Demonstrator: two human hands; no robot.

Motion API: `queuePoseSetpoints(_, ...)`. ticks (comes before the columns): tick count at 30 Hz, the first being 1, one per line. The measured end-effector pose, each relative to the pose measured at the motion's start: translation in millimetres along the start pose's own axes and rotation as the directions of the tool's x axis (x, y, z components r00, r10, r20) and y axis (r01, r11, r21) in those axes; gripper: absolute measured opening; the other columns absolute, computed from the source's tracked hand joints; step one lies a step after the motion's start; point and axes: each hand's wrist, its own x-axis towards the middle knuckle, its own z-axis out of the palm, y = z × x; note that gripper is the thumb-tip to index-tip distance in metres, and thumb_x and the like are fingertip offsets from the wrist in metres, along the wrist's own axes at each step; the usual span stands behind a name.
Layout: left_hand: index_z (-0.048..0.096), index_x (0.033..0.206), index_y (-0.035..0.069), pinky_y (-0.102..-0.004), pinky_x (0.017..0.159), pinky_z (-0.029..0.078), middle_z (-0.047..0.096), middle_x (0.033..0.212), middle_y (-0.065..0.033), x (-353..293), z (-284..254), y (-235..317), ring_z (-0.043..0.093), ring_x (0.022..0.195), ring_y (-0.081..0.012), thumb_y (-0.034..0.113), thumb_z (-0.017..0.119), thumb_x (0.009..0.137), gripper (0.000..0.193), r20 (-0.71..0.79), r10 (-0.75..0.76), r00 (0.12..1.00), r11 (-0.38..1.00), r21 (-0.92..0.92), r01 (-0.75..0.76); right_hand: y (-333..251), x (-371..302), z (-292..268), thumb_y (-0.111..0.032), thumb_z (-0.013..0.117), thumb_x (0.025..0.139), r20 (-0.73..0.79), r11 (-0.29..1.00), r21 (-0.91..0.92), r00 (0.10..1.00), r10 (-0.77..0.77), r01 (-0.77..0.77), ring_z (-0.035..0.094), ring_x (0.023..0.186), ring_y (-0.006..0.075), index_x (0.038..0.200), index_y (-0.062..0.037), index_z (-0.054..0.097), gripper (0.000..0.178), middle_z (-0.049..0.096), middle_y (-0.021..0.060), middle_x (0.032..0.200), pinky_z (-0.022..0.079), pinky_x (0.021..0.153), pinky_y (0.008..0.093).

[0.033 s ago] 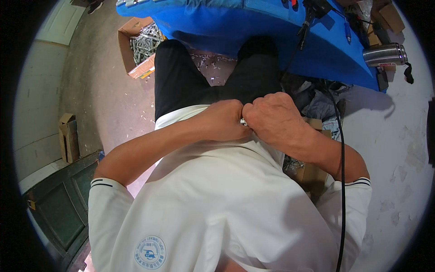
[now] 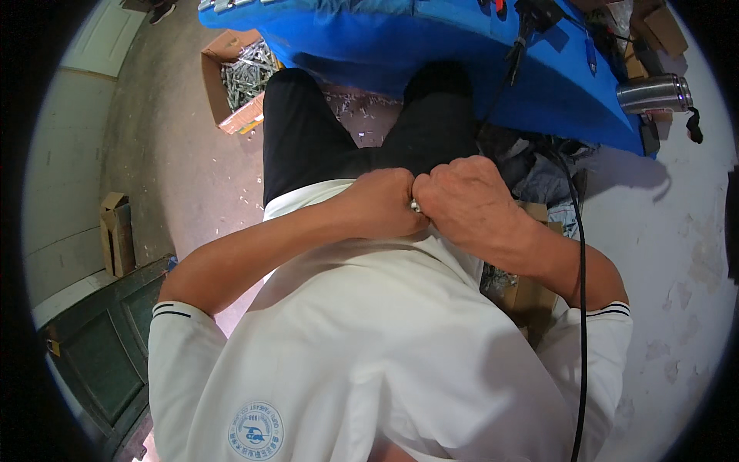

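Both fists meet in front of my waist, above my lap. My left hand (image 2: 385, 202) is closed, its knuckles against my right hand (image 2: 466, 196), which is closed too. Between them peeks the end of a small silvery metal piece (image 2: 416, 205); the rest of it is hidden by my fingers. Its exact kind cannot be made out.
A cardboard box (image 2: 217, 81) full of silvery metal parts stands on the floor at the far left. Ahead is a blue-covered table (image 2: 362, 42) with a steel flask (image 2: 653, 94) at its right. A black cable (image 2: 583, 323) hangs at right, near another carton (image 2: 531, 304).
My hands have shifted very slightly, and a little more of the silvery metal piece shows between them. Everything else stays in place.
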Motion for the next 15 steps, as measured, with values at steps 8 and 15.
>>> queuePoseSetpoints(8,0.061,0.069,-0.002,-0.0410,0.060,0.047,0.061,0.068,-0.0206,-10.6,17.4,3.4,0.058,0.065,-0.0384,0.019,0.066,0.071,0.021,-0.119,0.058,0.991,0.995,0.090,-0.047,10.6,-2.4,-3.3,-0.011,0.066,0.068,-0.032,0.984,0.160,0.997,-0.072,0.076,0.064,0.060,0.0266,0.067,-0.0055,0.068,0.006,0.063,0.0127,0.063,0.051,0.056,0.0362)
queuePoseSetpoints(15,0.059,0.064,0.000,-0.0426,0.057,0.045,0.058,0.061,-0.0188,-27.6,16.9,10.1,0.055,0.057,-0.0375,0.020,0.064,0.071,0.021,-0.048,0.054,0.997,0.998,-0.030,-0.055,11.2,-9.4,9.9,-0.009,0.069,0.061,-0.156,0.887,0.422,0.979,-0.131,0.186,0.055,0.051,0.0281,0.059,-0.0067,0.049,0.020,0.050,0.0097,0.054,0.041,0.048,0.0386)
